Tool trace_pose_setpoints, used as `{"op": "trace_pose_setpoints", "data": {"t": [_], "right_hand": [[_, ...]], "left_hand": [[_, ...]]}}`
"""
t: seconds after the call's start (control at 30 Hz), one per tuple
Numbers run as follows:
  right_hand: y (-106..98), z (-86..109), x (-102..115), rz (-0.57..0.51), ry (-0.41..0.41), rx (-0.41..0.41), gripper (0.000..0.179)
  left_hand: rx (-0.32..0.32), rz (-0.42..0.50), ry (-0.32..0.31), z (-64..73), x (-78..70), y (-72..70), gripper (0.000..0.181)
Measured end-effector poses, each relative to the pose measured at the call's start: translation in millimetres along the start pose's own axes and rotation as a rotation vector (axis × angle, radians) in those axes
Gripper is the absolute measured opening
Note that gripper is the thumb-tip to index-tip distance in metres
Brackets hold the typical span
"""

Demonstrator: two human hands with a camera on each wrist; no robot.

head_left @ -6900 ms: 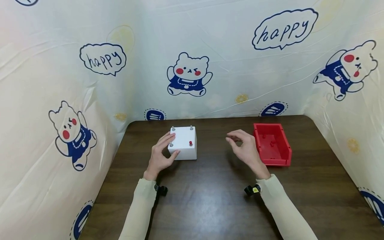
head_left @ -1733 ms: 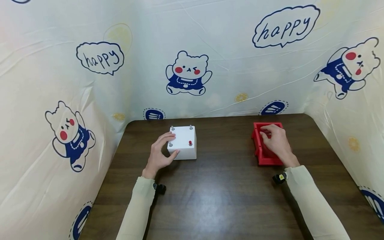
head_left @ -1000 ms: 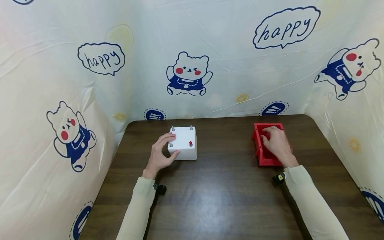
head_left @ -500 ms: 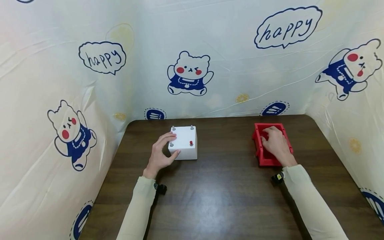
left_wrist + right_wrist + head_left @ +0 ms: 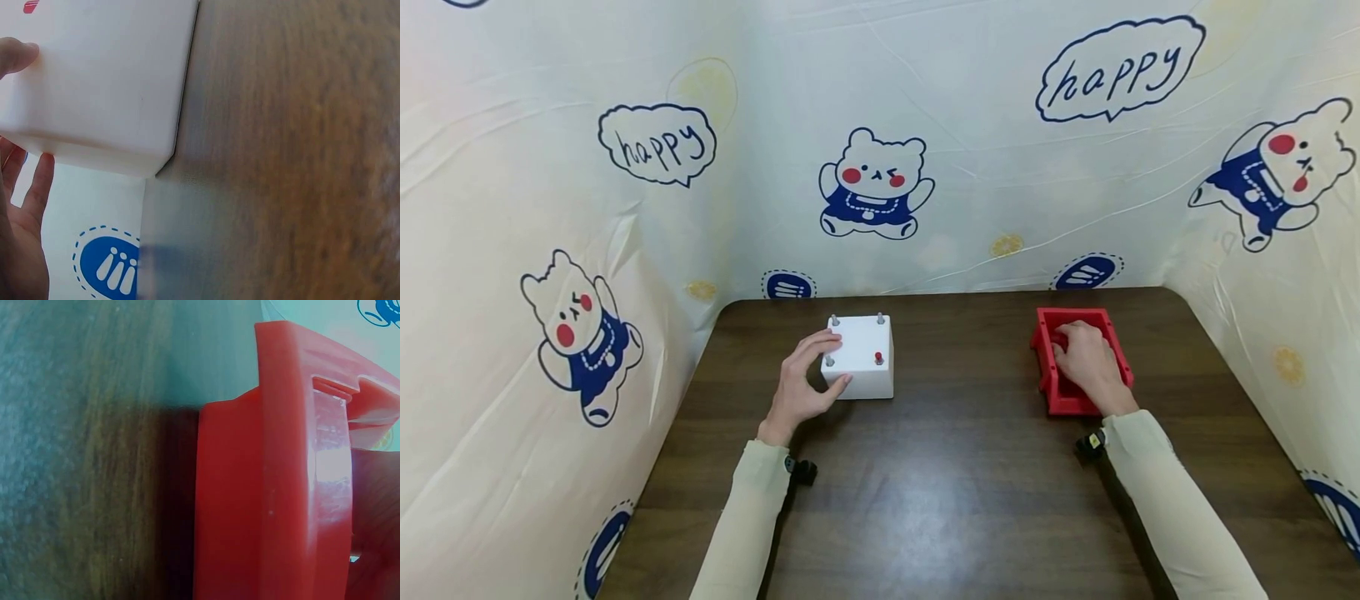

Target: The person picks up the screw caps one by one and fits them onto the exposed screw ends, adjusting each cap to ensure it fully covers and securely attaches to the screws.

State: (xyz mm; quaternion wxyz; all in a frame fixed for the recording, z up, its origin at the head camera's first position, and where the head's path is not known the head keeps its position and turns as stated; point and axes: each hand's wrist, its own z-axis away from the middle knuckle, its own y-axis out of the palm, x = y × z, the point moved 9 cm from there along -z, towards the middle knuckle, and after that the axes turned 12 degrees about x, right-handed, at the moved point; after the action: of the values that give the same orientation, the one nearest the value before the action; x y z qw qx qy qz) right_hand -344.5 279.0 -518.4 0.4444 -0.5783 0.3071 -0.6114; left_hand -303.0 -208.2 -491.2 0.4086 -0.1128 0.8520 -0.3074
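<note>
Dark wood table [image 5: 940, 500]; bear-print sheet [image 5: 880, 133] walls three sides.

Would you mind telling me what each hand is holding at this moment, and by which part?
The left hand grips the white block at its near left corner. The right hand reaches into the red bin; whether it holds anything cannot be told.

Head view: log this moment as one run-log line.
left hand holds white block | right hand reaches inside red bin | red cap on one peg
</note>
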Motion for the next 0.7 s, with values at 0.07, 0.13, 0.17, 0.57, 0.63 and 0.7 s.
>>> {"op": "trace_pose_setpoints", "data": {"t": [0.07,0.13,0.17,0.57,0.63,0.7], "right_hand": [[1.4,-1.4,-0.8,0.000,-0.005,0.007,0.041],[2.4,-1.9,-0.8,-0.002,-0.011,0.009,0.041],[2.9,-1.9,-0.7,-0.004,-0.013,0.009,0.041],[10.3,-3.6,-6.2,-0.030,-0.001,0.058,0.041],[10.4,-4.2,-6.7,-0.032,-0.005,0.055,0.039],[10.4,-4.5,-7.3,-0.036,-0.008,0.052,0.037]], "left_hand": [[0.006,-0.004,-0.007,0.2,0.1,0.1,0.055],[0.010,0.003,-0.015,-0.5,-4.9,-0.9,0.054],[0.008,0.009,-0.016,-1.3,-10.1,-2.0,0.053],[-0.019,0.043,0.012,-5.0,-37.4,-7.6,0.052],[-0.019,0.043,0.012,-5.0,-37.4,-7.5,0.052],[-0.019,0.048,0.009,-4.9,-37.4,-7.2,0.052]]}}
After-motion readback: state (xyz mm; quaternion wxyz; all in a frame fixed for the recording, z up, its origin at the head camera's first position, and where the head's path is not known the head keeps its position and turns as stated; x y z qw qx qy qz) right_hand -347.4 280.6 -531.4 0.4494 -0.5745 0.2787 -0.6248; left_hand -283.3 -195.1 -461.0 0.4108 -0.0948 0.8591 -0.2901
